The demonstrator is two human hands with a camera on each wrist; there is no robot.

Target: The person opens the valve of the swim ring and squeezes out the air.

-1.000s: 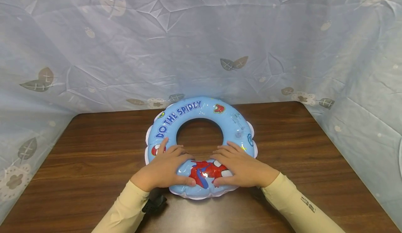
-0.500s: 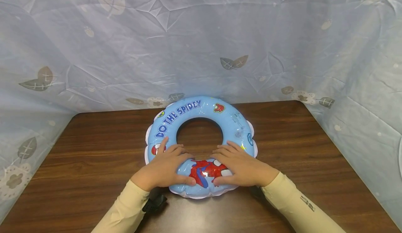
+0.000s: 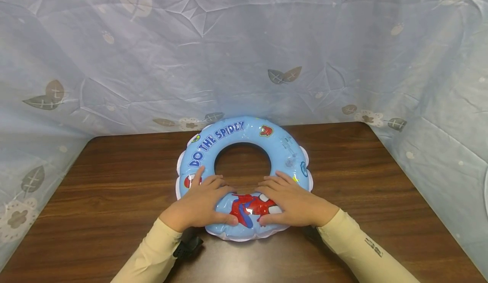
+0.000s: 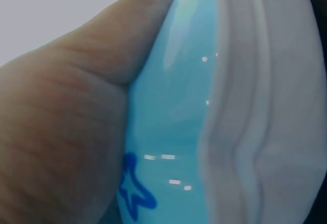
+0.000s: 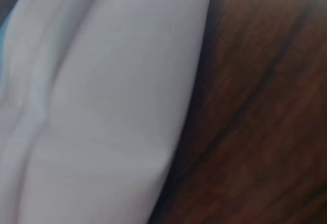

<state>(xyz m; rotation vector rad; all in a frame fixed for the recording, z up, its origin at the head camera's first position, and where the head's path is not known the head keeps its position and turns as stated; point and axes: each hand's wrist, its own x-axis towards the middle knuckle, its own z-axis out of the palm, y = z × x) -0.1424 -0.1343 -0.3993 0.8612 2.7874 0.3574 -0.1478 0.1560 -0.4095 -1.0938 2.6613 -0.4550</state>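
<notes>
A light blue inflatable swim ring [image 3: 244,129] with a scalloped white edge lies on the brown wooden table. Lettering reading "DO THE SPIDEY" runs along its far left, and a red and blue figure [image 3: 249,206] is printed on the near side. My left hand [image 3: 203,200] rests on the near left part of the tube, fingers spread toward the hole. On the near right part rests my right hand [image 3: 291,200], its thumb pointing at the left one across the print. The left wrist view shows the thumb side of the hand [image 4: 66,111] against the blue vinyl.
Wood-grain tabletop [image 3: 114,190] extends to both sides of the ring. A grey-blue curtain [image 3: 228,41] with leaf prints hangs behind and beside the table. A black strap [image 3: 187,247] sits under the left wrist. The right wrist view shows the ring's white underside [image 5: 122,81].
</notes>
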